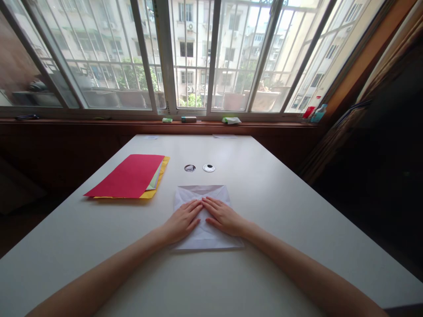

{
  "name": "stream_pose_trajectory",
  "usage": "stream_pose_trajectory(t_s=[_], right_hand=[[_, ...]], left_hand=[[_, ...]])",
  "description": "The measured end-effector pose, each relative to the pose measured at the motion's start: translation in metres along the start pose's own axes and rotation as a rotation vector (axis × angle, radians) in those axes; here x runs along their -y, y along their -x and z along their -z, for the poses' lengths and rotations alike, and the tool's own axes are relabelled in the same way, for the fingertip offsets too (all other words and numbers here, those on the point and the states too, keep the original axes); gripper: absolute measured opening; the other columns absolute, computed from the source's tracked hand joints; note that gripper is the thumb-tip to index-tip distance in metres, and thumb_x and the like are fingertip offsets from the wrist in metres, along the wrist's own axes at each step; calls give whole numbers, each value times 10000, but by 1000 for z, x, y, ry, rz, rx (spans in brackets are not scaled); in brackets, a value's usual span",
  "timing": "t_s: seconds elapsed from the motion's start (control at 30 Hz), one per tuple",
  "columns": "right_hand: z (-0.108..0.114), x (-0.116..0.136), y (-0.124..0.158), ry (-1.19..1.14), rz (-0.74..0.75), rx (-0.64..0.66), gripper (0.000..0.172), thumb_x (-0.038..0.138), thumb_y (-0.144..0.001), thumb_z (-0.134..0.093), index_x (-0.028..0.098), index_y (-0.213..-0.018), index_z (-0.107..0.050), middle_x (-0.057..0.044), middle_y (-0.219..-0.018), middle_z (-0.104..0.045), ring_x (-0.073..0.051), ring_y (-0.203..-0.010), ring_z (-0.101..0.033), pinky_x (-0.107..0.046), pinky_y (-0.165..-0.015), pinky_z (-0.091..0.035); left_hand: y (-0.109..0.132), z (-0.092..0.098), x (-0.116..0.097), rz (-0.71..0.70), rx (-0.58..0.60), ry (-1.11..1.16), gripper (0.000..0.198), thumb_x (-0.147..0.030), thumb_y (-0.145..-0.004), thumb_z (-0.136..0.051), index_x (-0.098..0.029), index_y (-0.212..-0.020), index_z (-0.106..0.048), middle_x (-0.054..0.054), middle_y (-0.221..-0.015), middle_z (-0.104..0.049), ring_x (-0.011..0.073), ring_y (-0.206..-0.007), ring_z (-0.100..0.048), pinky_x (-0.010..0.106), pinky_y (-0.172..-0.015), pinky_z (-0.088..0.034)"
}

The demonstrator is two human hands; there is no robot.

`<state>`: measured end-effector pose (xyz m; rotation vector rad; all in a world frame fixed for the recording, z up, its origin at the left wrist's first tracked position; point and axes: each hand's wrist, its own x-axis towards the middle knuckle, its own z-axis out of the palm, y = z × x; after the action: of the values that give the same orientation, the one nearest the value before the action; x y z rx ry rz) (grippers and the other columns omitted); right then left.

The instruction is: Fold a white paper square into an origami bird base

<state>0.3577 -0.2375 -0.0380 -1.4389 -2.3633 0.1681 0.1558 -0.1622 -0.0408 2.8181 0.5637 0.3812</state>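
A white paper envelope (pixel 208 241) with a creased, pointed flap lies flat in front of me. My left hand (pixel 185 220) rests palm down on its left half, fingers stretched out. From the other side my right hand (pixel 224 216) lies flat on its right half, fingers extended too. The fingertips of both hands come together near the middle of the paper, just below its upper fold. Neither hand grips anything. Parts of the envelope under the palms are hidden.
Beyond the envelope lie two round stickers or discs, a dark patterned one (pixel 189 168) and a white one (pixel 209 168). Red paper (pixel 128 176) covers yellow and green sheets at left on the white table (pixel 280 189). Small packs and bottles line the windowsill (pixel 145 121).
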Motion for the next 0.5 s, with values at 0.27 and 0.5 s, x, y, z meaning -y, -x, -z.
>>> stream_pose_trajectory(t_s=[0.27,0.5], right_hand=[[6,2,-2,49,-52,179,640,489,-927,-272,104,-1430,-183,-116,-1485,-158,-213,-1377,-127,-403,-1126,-173],[7,3,-2,62,-50,198,648,488,-927,-271,93,-1430,-173,-111,-1492,-132,-200,-1381,-97,-379,-1132,-141]], left_hand=[[-7,3,31,211,42,-101,629,-505,-905,-299,-114,-1396,-273,147,-1468,-240,255,-1368,-193,427,-1097,-208],[-33,0,24,81,81,-94,496,-375,-943,-322,-126,-1371,-305,139,-1460,-273,246,-1349,-247,464,-1091,-215]])
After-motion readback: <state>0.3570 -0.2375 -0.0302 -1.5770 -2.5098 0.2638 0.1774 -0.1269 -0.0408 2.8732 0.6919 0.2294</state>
